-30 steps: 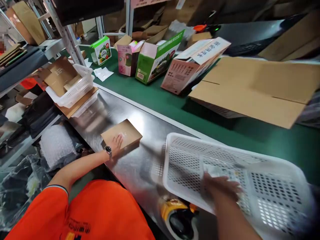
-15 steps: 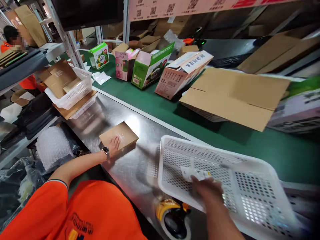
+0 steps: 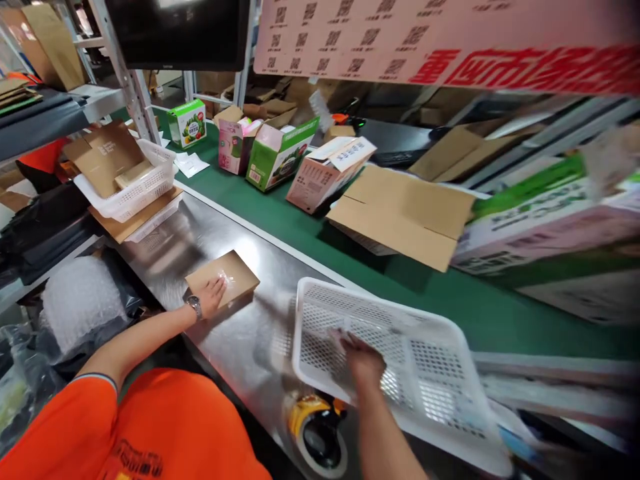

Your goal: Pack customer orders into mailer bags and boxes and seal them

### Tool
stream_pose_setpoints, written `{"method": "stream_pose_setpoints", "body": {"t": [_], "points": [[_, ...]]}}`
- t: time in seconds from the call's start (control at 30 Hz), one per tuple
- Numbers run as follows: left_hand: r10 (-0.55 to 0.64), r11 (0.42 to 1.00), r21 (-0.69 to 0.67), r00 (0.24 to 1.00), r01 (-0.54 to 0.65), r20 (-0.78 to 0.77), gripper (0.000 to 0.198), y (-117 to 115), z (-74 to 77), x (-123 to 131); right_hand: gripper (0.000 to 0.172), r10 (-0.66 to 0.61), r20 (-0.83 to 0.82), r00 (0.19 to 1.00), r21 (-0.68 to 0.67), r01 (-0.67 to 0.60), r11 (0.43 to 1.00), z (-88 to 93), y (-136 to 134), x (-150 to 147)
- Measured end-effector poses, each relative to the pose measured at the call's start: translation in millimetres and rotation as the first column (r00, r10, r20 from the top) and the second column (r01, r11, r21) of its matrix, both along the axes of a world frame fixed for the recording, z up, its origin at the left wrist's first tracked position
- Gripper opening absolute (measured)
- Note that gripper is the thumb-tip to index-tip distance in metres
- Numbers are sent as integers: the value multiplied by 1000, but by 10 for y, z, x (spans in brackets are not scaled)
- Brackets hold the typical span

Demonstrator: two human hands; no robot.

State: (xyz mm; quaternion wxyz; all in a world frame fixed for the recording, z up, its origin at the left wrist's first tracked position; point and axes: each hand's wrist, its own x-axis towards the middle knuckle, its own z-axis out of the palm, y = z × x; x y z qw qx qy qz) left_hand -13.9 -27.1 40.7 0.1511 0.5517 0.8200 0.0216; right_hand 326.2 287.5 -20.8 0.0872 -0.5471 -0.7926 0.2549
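My left hand lies flat on a flat brown cardboard box, fingers stretched over a shiny, clear plastic patch on its top. The box rests on the metal bench. Inside the white plastic basket, my right hand has its fingers closed on a thin pale packet. Motion blurs the packet, and its kind is unclear. A yellow-and-black tape dispenser stands beside the basket's near edge.
Along the green conveyor stand several cartons, including a green box and one with open brown flaps. Another white basket holds cardboard at the left. Bubble wrap lies near my left arm.
My right hand has moved left within the basket, and the packet shows less clearly. My left hand stays on the cardboard box. The view has shifted, showing more of the pink banner.
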Motion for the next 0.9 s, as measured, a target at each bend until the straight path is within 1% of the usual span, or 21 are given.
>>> {"method": "stream_pose_setpoints", "body": {"t": [0.07, 0.1, 0.13, 0.17, 0.2, 0.23, 0.27, 0.3, 0.33, 0.37, 0.4, 0.43, 0.47, 0.5, 0.53, 0.6, 0.67, 0.73, 0.83, 0.9], "points": [[50, 995, 86, 994, -59, 100, 56, 3, 66, -38, 73, -138, -95, 986, -47, 134, 990, 160, -136, -35], [66, 988, 129, 987, -85, 150, 52, 22, 101, -37, 92, -212, -189, 959, -112, 193, 975, 261, -250, -73], [76, 980, 166, 977, -110, 197, 47, 54, 137, -17, 113, -282, -308, 909, -199, 228, 953, 373, -398, -129], [81, 972, 196, 969, -129, 235, 43, 98, 176, 28, 134, -354, -438, 826, -314, 228, 921, 490, -577, -204], [74, 966, 221, 963, -133, 258, 40, 149, 217, 95, 150, -400, -531, 747, -403, 193, 895, 605, -779, -299], [65, 961, 239, 953, -140, 296, 42, 202, 259, 181, 160, -424, -598, 681, -462, 140, 876, 712, -994, -410], [59, 958, 239, 926, -158, 373, 47, 248, 303, 278, 164, -437, -633, 639, -501, 91, 861, 806, -1213, -531], [50, 960, 217, 874, -176, 483, 53, 283, 347, 375, 164, -442, -655, 613, -523, 56, 851, 882, -1423, -656], [40, 967, 174, 791, -184, 610, 56, 304, 390, 459, 162, -440, -670, 598, -536, 20, 844, 941, -1616, -778], [43, 975, 117, 678, -189, 734, 54, 310, 430, 520, 159, -440, -682, 584, -544, -2, 839, 983, -1785, -891], [60, 980, 56, 554, -190, 830, 47, 302, 465, 552, 156, -447, -695, 563, -546, -9, 838, 1012, -1925, -991], [79, 983, 5, 453, -182, 888, 38, 283, 493, 554, 153, -464, -712, 527, -546, 1, 838, 1031, -2039, -1075], [89, 986, -23, 398, -167, 913, 30, 257, 512, 529, 149, -493, -729, 476, -546, 31, 837, 1042, -2127, -1145], [95, 987, -38, 375, -155, 922, 25, 228, 522, 483, 144, -528, -743, 411, -549, 77, 832, 1048, -2197, -1201], [100, 989, -51, 370, -140, 924, 22, 198, 522, 425, 138, -566, -751, 342, -560, 126, 819, 1048, -2254, -1247], [112, 992, -82, 365, -97, 924, 19, 141, 498, 307, 122, -641, -732, 233, -613, 186, 768, 1037, -2360, -1321], [134, 991, -123, 337, -53, 932, 21, 90, 453, 221, 105, -709, -683, 177, -684, 186, 705, 1012, -2483, -1387], [136, 988, -153, 308, 32, 942, 25, 38, 405, 174, 94, -752, -647, 127, -727, 194, 658, 986, -2625, -1450], [80, 967, -145, 289, 211, 954, 29, -31, 354, 155, 90, -757, -652, 48, -719, 278, 637, 989, -2844, -1512], [52, 954, -128, 270, 272, 961, 31, -58, 342, 171, 88, -757, -652, 33, -710, 323, 625, 1028, -2990, -1515]]}}
